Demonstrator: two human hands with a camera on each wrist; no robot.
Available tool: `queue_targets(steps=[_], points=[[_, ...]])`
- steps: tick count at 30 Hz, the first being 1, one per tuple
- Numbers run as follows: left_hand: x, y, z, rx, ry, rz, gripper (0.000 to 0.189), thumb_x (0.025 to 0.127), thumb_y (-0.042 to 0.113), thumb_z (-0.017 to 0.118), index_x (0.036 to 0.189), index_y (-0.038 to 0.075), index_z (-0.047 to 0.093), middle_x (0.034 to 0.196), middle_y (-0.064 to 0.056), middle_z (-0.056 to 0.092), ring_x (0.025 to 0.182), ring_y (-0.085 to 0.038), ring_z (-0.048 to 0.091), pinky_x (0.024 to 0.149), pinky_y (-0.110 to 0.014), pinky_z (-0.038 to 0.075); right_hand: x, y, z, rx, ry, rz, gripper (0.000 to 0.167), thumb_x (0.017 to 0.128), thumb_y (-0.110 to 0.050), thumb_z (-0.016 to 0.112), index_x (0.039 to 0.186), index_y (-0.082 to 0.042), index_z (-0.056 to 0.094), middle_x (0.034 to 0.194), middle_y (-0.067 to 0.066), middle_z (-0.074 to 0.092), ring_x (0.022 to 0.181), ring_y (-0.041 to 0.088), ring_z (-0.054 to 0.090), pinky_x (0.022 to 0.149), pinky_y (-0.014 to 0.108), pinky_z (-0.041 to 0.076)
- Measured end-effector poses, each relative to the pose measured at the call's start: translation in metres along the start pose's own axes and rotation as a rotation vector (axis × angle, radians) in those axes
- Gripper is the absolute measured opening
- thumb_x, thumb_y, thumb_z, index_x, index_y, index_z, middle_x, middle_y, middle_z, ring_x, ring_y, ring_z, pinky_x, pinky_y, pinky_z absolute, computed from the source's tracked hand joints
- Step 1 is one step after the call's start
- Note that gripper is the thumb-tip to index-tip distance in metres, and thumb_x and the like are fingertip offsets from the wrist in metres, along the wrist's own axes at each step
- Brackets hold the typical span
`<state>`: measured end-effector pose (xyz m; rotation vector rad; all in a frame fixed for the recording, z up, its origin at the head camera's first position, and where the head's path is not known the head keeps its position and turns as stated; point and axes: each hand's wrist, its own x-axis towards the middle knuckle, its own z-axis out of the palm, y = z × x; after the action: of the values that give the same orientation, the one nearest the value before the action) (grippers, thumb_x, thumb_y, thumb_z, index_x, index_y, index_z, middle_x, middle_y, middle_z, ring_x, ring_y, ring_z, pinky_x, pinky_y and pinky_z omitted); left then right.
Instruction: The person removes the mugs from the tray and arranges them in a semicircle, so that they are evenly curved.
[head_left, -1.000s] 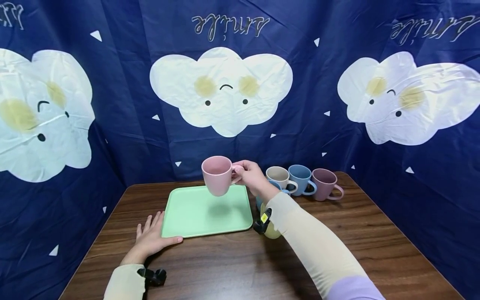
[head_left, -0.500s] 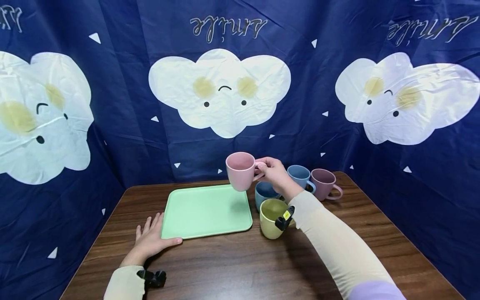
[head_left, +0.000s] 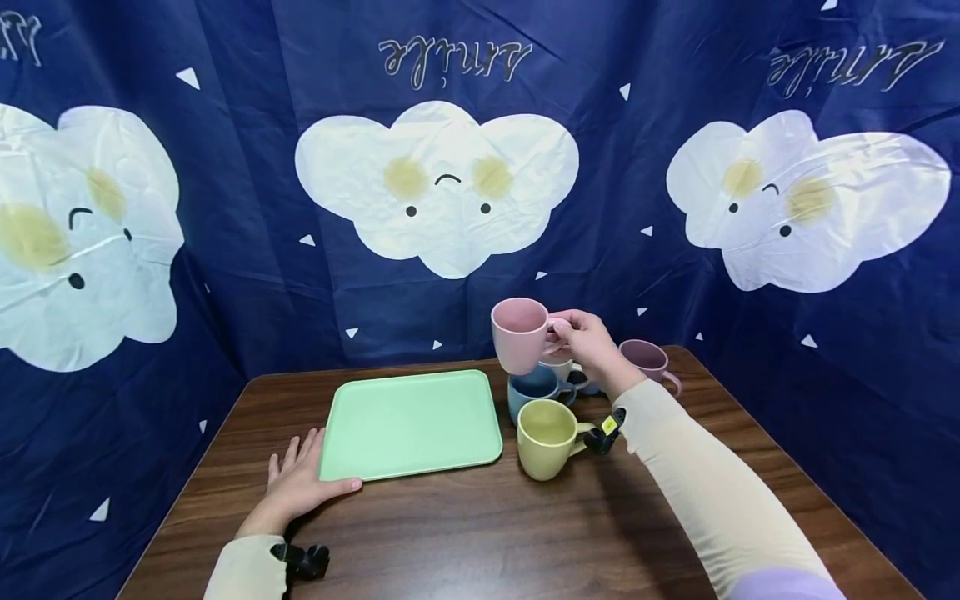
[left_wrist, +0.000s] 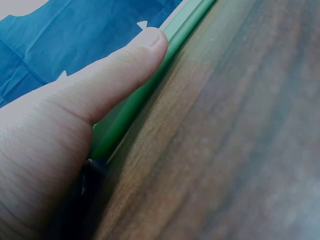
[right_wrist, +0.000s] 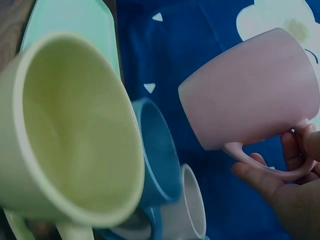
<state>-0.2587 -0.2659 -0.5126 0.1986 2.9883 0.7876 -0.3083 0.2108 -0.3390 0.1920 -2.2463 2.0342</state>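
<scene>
My right hand (head_left: 594, 343) pinches the handle of a pink mug (head_left: 519, 337) and holds it upright in the air, above the back part of the mug group. In the right wrist view thumb and fingers wrap the handle of the pink mug (right_wrist: 250, 92). My left hand (head_left: 300, 487) lies spread at the near left corner of a light green tray (head_left: 412, 425), its thumb along the front edge. The left wrist view shows that thumb (left_wrist: 125, 62) over the tray's green rim (left_wrist: 150, 90). Nothing stands on the tray.
Right of the tray stand a yellow-green mug (head_left: 546, 442), a blue mug (head_left: 531, 392) behind it, and a mauve mug (head_left: 647, 358) farther right. A white mug (head_left: 561, 367) and another blue one are partly hidden. A dark blue cloth (head_left: 442, 317) hangs behind the wooden table (head_left: 450, 533).
My right hand has carried the pink mug rightward, from over the tray to over the other mugs, uncovering the yellow-green mug. The left hand has stayed at the tray corner.
</scene>
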Motion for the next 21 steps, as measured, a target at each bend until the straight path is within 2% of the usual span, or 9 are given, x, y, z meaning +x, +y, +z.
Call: queue_targets(steps=[7,12,16,21], points=[[-0.002,-0.002,0.002,-0.002,0.010,0.003,0.133,0.074,0.072,0.074,0.159,-0.006,0.008,0.161,-0.036,0.006,0.146,-0.059,-0.005,0.107,-0.078,-0.010,-0.003,0.000,-0.028,-0.011,0.026,-0.011,0.031,0.107,-0.007,0.046,0.128,0.015,0.051,0.087,-0.001,0.068,0.079,0.018,0.072,0.087,0.043,0.059],[-0.002,-0.003,0.001,-0.008,0.013,0.003,0.133,0.073,0.072,0.075,0.159,-0.005,0.007,0.162,-0.036,0.006,0.147,-0.058,-0.005,0.107,-0.078,-0.010,-0.008,-0.005,-0.047,-0.036,0.046,-0.018,0.033,0.108,-0.008,0.045,0.130,0.015,0.050,0.088,-0.003,0.069,0.078,0.018,0.073,0.089,0.044,0.058],[-0.001,-0.004,0.001,-0.017,0.010,0.002,0.134,0.073,0.072,0.075,0.159,-0.005,0.007,0.162,-0.036,0.006,0.147,-0.058,-0.005,0.107,-0.077,-0.011,-0.013,-0.009,-0.063,-0.050,0.066,-0.022,0.035,0.108,-0.011,0.045,0.132,0.015,0.049,0.089,-0.005,0.070,0.078,0.016,0.073,0.088,0.041,0.059],[0.000,-0.004,0.003,-0.015,0.023,0.016,0.134,0.073,0.072,0.075,0.159,-0.005,0.008,0.162,-0.035,0.007,0.147,-0.058,-0.004,0.108,-0.077,-0.010,-0.020,-0.010,-0.085,-0.081,0.105,-0.038,0.029,0.108,-0.012,0.046,0.125,0.010,0.054,0.084,-0.006,0.070,0.076,0.019,0.074,0.080,0.034,0.061]])
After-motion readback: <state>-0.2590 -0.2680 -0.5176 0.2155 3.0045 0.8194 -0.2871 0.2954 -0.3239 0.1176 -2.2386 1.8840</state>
